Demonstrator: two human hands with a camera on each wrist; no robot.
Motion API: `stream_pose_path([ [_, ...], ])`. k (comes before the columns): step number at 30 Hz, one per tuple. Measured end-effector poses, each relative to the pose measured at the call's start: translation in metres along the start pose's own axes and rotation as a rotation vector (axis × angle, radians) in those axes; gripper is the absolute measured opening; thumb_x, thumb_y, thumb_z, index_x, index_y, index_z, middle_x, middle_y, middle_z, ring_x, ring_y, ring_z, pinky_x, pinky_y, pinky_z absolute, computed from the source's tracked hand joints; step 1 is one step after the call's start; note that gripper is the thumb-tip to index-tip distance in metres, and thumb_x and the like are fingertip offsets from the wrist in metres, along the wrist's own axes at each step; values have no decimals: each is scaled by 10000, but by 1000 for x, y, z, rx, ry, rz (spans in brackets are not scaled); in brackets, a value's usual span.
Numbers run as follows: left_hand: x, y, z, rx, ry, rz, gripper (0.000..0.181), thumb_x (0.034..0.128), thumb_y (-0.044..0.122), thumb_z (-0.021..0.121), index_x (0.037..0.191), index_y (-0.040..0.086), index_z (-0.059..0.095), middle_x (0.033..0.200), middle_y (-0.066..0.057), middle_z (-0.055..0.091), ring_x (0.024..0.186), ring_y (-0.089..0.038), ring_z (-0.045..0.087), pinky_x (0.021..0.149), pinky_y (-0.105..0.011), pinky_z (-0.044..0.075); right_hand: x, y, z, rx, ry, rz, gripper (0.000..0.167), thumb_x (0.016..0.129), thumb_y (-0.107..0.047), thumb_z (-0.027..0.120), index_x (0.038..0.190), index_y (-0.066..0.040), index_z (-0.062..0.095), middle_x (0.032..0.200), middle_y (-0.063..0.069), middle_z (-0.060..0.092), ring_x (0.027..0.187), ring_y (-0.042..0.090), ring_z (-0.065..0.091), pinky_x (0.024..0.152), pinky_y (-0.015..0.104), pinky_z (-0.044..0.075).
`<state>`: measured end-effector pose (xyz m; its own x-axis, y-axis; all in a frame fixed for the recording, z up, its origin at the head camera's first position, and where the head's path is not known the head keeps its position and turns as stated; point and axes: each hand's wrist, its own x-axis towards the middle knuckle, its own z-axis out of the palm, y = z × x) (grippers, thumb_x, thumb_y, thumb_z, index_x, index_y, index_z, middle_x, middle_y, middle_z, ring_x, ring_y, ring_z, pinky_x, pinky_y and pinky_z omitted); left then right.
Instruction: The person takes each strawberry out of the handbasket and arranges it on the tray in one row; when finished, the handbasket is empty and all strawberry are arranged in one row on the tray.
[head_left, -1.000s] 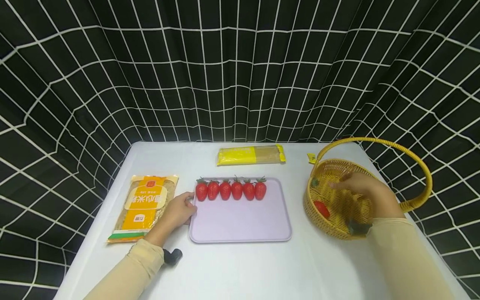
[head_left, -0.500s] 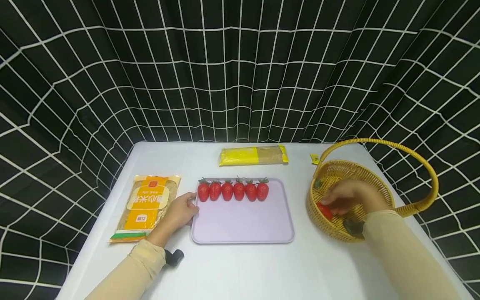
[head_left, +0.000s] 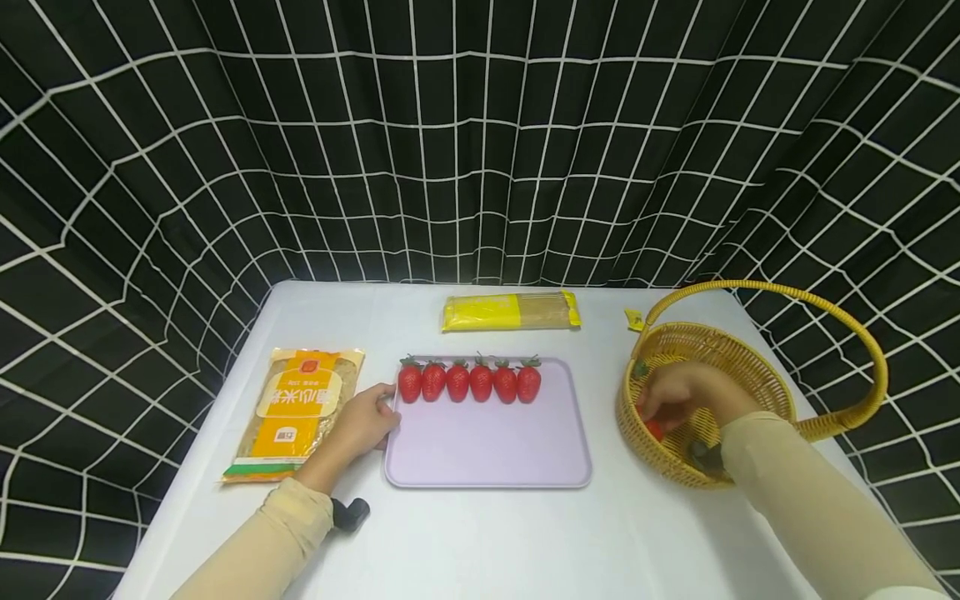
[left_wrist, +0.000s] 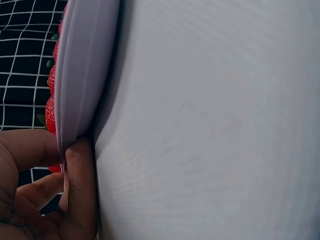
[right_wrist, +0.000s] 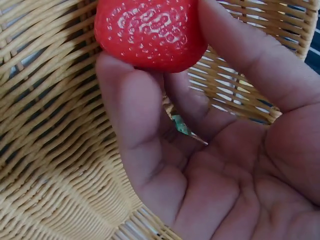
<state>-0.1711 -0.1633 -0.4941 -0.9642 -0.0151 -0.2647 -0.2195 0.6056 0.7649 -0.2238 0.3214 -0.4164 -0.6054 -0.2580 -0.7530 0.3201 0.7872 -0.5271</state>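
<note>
Inside the wicker basket, my right hand holds a red strawberry between thumb and fingers. In the head view that strawberry is mostly hidden by the hand. A bit of green shows behind the fingers in the right wrist view. My left hand pinches the left rim of the lilac tray, thumb above and a finger under the edge, as the left wrist view shows. Several strawberries stand in a row along the tray's far side, leaves pointing away from me.
An orange-labelled bag lies left of the tray. Behind the tray is a yellow noodle packet. A small yellow packet lies beside the basket, whose tall handle arches over its right side. Dark gridded curtain surrounds the white table.
My right hand has moved left and down inside the basket and taken hold of the strawberry there. The left hand stays at the tray's rim. The whole head view has shifted slightly.
</note>
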Motion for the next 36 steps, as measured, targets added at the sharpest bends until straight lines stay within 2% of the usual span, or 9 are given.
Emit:
stream_pose_path([
  [4,1,0,0,7,1,-5,564,884,114,662,1418,70,486,890,-94,587,618,-188,603,530,-286,550,0,0,-1,-16,7,-19,55,840,-46,647,859,-30,597,745,42,569,671,137,553,623,234,511],
  [8,1,1,1,14,-5,-4,567,888,120,660,1423,73,480,894,-94,588,621,-187,609,534,-284,549,-5,3,-7,-26,9,-50,104,900,-108,642,846,-45,580,771,35,547,697,142,514,623,233,470],
  [13,2,3,0,10,-10,12,569,887,115,654,1424,61,474,905,-99,595,628,-188,614,536,-288,554,-25,0,-17,-33,96,-121,193,921,-159,655,931,10,563,878,88,572,789,190,547,707,310,537],
  [18,2,2,-1,7,-12,19,566,884,112,648,1420,52,474,907,-102,602,612,-189,617,528,-290,555,-57,-25,-15,-37,184,-169,313,925,-199,670,1061,44,525,966,121,581,885,241,561,832,427,556],
  [23,1,-1,-2,24,-7,4,563,892,127,649,1425,71,474,910,-95,593,616,-188,599,534,-281,547,-77,-67,6,-123,245,-231,378,951,-236,631,1177,38,503,999,120,602,917,268,561,842,441,539],
  [26,2,-2,-3,17,-1,12,561,893,128,653,1423,75,478,911,-95,596,621,-187,601,537,-283,552,-69,-95,26,-190,268,-224,397,963,-247,613,1232,25,507,1012,116,615,922,278,569,803,390,537],
  [29,1,-3,-4,1,-5,16,557,897,128,652,1424,73,479,917,-98,596,630,-186,606,540,-285,559,-45,-114,45,-229,291,-177,352,965,-207,608,1217,19,511,986,127,610,881,290,570,737,338,534],
  [31,1,-3,-3,-7,-9,9,553,898,129,652,1421,77,484,922,-102,596,636,-187,611,544,-287,562,-26,-121,56,-244,307,-146,327,963,-173,597,1197,37,505,972,136,595,866,282,571,725,331,542],
  [36,0,-2,-1,-9,-11,8,554,899,136,652,1424,82,483,932,-103,607,647,-183,621,551,-287,562,16,-123,70,-320,423,-82,386,941,-150,568,1194,124,469,916,157,572,848,266,556,761,357,520],
])
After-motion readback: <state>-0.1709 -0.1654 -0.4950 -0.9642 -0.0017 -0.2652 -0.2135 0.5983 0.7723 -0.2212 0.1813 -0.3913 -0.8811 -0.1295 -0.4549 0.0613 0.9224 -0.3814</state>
